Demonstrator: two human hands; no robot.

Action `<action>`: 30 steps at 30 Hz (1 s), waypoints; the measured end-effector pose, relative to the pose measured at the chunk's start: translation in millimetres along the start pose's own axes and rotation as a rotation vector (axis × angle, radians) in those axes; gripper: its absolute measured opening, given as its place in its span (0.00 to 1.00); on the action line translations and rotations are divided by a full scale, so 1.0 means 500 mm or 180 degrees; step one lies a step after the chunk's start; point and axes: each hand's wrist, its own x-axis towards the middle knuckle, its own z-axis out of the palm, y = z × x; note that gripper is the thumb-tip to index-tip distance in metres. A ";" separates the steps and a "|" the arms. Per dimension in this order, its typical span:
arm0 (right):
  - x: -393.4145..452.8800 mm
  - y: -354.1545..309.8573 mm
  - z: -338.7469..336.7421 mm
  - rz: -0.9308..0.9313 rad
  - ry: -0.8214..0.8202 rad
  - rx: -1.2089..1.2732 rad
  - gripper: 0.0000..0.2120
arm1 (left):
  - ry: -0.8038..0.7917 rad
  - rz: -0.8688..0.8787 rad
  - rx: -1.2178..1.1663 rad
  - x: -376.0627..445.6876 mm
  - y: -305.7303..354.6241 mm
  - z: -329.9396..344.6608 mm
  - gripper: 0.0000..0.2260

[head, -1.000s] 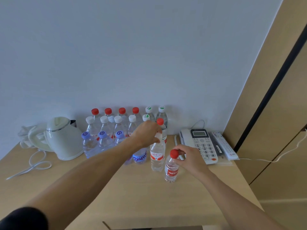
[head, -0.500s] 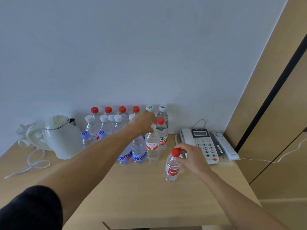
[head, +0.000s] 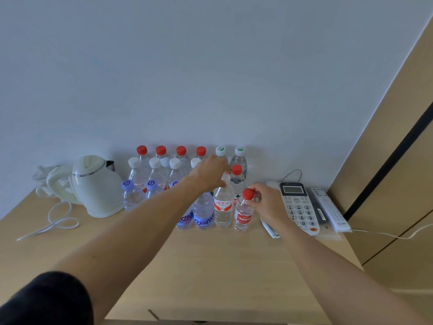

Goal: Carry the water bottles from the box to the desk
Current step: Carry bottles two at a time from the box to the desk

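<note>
Head view: both hands out over the desk (head: 210, 266), working at the front of the bottle cluster.
Left hand (head: 208, 172): fingers curled round the neck of the white-cap bottle (head: 223, 207), gripping it just under the cap. That bottle has gone back from open desk a second ago into the front row, touching the blue-label bottle (head: 203, 214) on its left.
Right hand (head: 267, 201): pinching the neck of the small red-cap bottle (head: 243, 213) below its cap. A moment ago it stood apart, nearer the desk edge; now it's tucked just right of the white-cap bottle, between it and the phone (head: 298, 207).
Landmark: the phone; the kettle (head: 96, 186) sits well left of it, the full rows of bottles between the two against the wall.
Box: not in view.
Meaning: both bottles look set down in line, so this pair seems delivered. Letting go comes next, I'd say.
</note>
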 end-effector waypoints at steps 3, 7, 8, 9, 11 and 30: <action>0.011 -0.005 0.017 -0.0083 0.0003 -0.0027 0.15 | 0.0025 -0.0002 -0.0106 -0.001 -0.003 0.003 0.19; 0.022 0.002 0.023 -0.0099 0.0057 -0.0077 0.15 | 0.0051 -0.0026 -0.0185 -0.002 -0.007 0.007 0.19; 0.025 0.002 0.023 -0.0099 0.0073 -0.0086 0.15 | 0.0054 -0.0024 -0.0188 -0.001 -0.007 0.007 0.19; 0.028 0.002 0.023 -0.0100 0.0081 -0.0077 0.15 | 0.0044 -0.0026 -0.0192 -0.001 -0.007 0.007 0.19; 0.034 -0.002 0.024 -0.0095 0.0055 -0.0035 0.16 | 0.0045 -0.0035 -0.0188 -0.001 -0.007 0.007 0.19; 0.046 -0.020 0.017 0.0099 -0.0119 -0.0027 0.16 | 0.0035 -0.0349 -0.0335 -0.011 -0.007 0.024 0.20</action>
